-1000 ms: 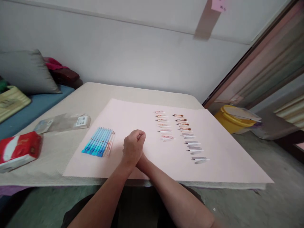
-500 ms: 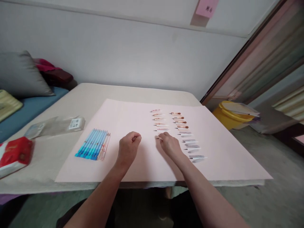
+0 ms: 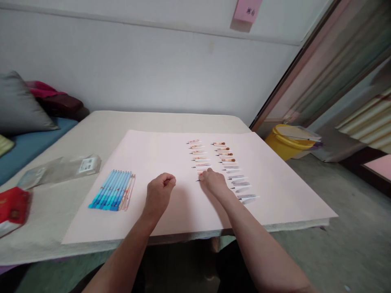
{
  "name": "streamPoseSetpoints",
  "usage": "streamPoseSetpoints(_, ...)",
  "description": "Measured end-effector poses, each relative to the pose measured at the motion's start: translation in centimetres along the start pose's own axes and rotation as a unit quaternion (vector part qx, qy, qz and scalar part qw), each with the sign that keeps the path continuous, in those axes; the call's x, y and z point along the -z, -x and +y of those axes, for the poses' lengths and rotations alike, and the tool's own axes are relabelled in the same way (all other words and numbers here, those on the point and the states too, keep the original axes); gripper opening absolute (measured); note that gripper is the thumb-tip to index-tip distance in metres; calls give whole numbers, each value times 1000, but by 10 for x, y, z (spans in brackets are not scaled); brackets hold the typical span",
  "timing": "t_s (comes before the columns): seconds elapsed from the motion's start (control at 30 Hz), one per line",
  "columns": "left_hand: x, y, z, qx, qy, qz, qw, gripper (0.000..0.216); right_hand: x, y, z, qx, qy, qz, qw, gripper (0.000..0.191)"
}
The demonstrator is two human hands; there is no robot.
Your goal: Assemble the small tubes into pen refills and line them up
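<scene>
My right hand (image 3: 213,181) is low over the pink sheet, at the near end of a column of slim pen-like pieces (image 3: 198,152) with dark tips. Its fingers are closed on a similar thin piece, whose dark tip (image 3: 198,180) points left; the rest is mostly covered. To the left, my left hand (image 3: 159,190) is closed with thumb and forefinger together; whatever it holds, if anything, is hidden. Beyond its left side lie several blue pens (image 3: 111,189) side by side, with a few clear-pink pens (image 3: 129,192) against them.
A second column has brown-ended pieces (image 3: 226,154) and grey ones (image 3: 241,184). The pink sheet (image 3: 284,203) covers much of the padded table. Clear plastic packaging (image 3: 64,169) and a red packet (image 3: 14,207) lie left. A yellow bucket (image 3: 279,144) stands on the floor at right.
The view has turned slightly right. My right hand has settled at the column's near end, and more of the piece under its fingers shows. My left hand remains closed.
</scene>
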State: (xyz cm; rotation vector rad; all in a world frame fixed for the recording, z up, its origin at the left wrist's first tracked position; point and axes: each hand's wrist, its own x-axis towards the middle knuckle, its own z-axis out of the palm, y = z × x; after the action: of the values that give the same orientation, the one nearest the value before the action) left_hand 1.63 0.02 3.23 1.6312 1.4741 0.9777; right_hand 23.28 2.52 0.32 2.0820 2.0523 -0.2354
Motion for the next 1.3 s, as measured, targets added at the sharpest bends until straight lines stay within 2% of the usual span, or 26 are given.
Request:
streamPoseSetpoints(0.27,3,0,2,9,7,-2,1000,15,-2,1,0,21,-11,11,1000,29)
streamPoseSetpoints(0.4,1,0,1,48,108,-20,993,16,-7,2,-12,42,-22,9,999,32)
streamPoseSetpoints(0.47,-2,1,-1,95,209,-35,973,16,-8,3,-21,57,-30,6,998,33)
streamPoseSetpoints(0.57,-6,1,-6,195,356,-43,913,17,-10,6,-34,78,-39,6,996,34)
streamPoseSetpoints(0.63,-7,-1,-10,258,423,-33,868,17,-11,7,-38,80,-41,10,996,33)
streamPoseSetpoints(0.7,-7,-3,-14,296,459,-12,838,16,-12,7,-39,77,-42,11,996,30)
streamPoseSetpoints(0.87,-7,-4,-16,345,473,18,811,16,-13,5,-37,71,-49,-2,996,26)
streamPoseSetpoints(1.07,-23,3,-17,432,461,-28,775,11,-14,6,-46,62,-51,17,997,34)
streamPoseSetpoints(1.17,-33,7,-20,445,460,-45,767,10,-13,7,-46,58,-55,16,997,33)
streamPoseSetpoints(1.3,-37,8,-20,451,451,-46,769,8,-9,3,-42,46,-64,-19,997,25)
